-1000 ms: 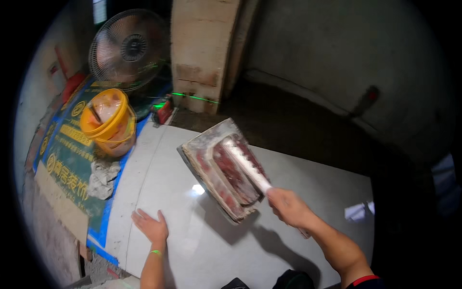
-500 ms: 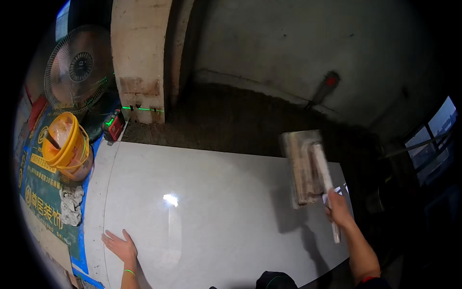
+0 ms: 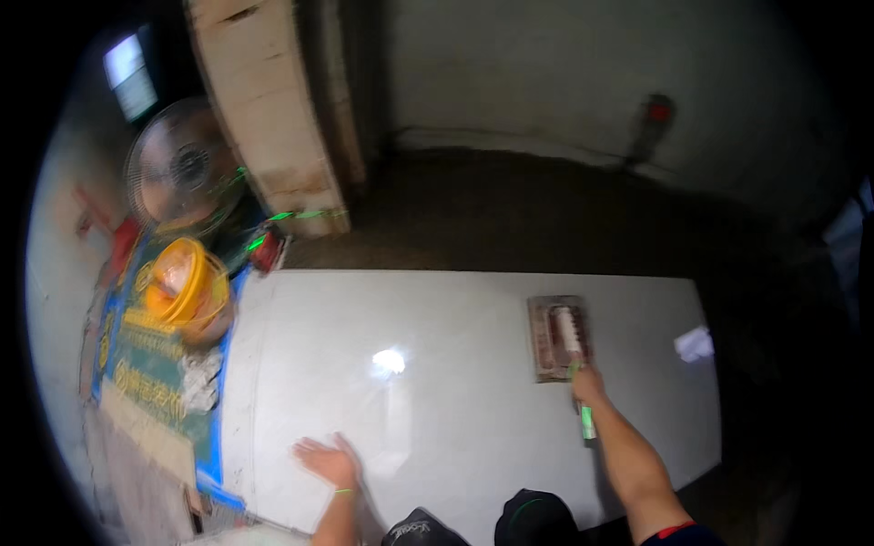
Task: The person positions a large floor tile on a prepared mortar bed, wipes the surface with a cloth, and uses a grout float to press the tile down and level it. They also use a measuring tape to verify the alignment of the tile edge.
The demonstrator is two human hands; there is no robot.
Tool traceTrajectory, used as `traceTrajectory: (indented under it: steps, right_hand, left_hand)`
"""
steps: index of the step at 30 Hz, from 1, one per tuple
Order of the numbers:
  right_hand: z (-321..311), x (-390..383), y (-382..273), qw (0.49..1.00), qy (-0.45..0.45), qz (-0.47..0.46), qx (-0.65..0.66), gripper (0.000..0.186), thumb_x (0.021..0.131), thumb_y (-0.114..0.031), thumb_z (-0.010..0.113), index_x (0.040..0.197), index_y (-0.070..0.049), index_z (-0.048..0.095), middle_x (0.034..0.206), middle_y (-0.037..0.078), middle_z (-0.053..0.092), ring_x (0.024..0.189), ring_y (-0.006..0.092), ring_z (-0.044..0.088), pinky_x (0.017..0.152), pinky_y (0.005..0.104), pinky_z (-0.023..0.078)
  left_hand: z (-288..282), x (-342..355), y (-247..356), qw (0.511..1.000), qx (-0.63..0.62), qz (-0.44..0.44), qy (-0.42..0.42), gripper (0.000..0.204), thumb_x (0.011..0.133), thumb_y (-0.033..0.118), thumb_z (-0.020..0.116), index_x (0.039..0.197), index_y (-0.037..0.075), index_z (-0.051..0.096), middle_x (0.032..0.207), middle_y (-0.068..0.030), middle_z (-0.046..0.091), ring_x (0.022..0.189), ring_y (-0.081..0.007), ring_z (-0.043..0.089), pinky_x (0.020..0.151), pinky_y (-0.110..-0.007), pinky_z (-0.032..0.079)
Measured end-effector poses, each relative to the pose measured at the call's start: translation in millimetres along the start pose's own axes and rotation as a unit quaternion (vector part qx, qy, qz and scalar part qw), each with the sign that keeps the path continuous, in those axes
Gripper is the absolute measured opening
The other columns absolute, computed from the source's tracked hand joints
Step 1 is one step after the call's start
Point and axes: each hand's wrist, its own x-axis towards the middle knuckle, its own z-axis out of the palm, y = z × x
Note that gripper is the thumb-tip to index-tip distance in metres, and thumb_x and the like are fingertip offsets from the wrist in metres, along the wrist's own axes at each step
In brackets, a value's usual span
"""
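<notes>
A large, glossy pale tile (image 3: 473, 409) lies flat in front of me. My right hand (image 3: 589, 386) is closed round the handle of a flat rectangular tile beater (image 3: 546, 364), whose broad mortar-stained plate rests on or just over the right part of the tile; blur hides whether they touch. Near the tile's front left, my left hand (image 3: 330, 462) is spread with fingers apart and holds nothing. It lies flat on or close above the surface. A green laser line crosses the beater's handle below my grip.
A red laser level (image 3: 267, 251) stands at the tile's far left corner, beside a pillar (image 3: 273, 118). Left are a yellow bucket (image 3: 187, 287), a crumpled rag (image 3: 200, 382) and a fan (image 3: 187, 168). Dark mortar (image 3: 510, 214) stretches behind the tile. Dark shoe tips (image 3: 537, 519) show below.
The whole view has shifted and blurred. The tile beater has come down from its raised, tilted position toward the tile. My left hand sits farther in from the tile's left edge.
</notes>
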Motion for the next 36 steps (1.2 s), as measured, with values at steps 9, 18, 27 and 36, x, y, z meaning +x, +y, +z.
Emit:
traceTrajectory:
  steps: [9, 18, 27, 36]
  right_hand:
    - [1, -89, 49, 0.997, -0.051, -0.052, -0.027, 0.069, 0.102, -0.054, 0.041, 0.079, 0.009, 0.057, 0.065, 0.008, 0.052, 0.061, 0.0211, 0.048, 0.058, 0.0427, 0.041]
    - [-48, -234, -157, 0.948, -0.228, -0.164, 0.153, 0.053, 0.103, -0.052, 0.04, 0.079, -0.007, 0.053, 0.054, 0.001, 0.047, 0.038, 0.0113, 0.043, 0.035, 0.0285, 0.035]
    - [100, -263, -256, 0.859, -0.101, -0.5, 0.032, 0.055, 0.104, -0.045, 0.04, 0.092, 0.006, 0.056, 0.071, 0.022, 0.061, 0.069, 0.0338, 0.064, 0.066, 0.0446, 0.052]
    - [254, -228, -300, 0.896, -0.177, -0.386, -0.131, 0.076, 0.098, -0.058, 0.04, 0.107, 0.014, 0.063, 0.105, 0.039, 0.062, 0.108, 0.052, 0.058, 0.092, 0.0526, 0.046]
  left_hand:
    - [28, -59, 26, 0.976, -0.192, 0.08, 0.07, 0.094, 0.091, 0.053, 0.051, 0.148, -0.015, 0.02, 0.157, -0.0373, 0.009, 0.148, -0.0478, 0.003, 0.121, -0.053, 0.003]
    - [32, -58, 10, 0.967, -0.216, 0.084, 0.104, 0.086, 0.095, 0.045, 0.049, 0.149, -0.014, 0.018, 0.158, -0.0344, 0.009, 0.149, -0.0449, 0.003, 0.121, -0.052, 0.002]
    - [30, -50, 11, 0.969, -0.23, 0.066, 0.062, 0.079, 0.093, 0.037, 0.05, 0.147, -0.014, 0.024, 0.157, -0.0349, 0.015, 0.148, -0.0469, 0.01, 0.12, -0.053, 0.007]
    - [31, -46, 8, 0.966, -0.244, 0.067, 0.058, 0.073, 0.096, 0.033, 0.044, 0.148, -0.014, 0.023, 0.158, -0.0325, 0.014, 0.15, -0.044, 0.007, 0.121, -0.051, 0.005]
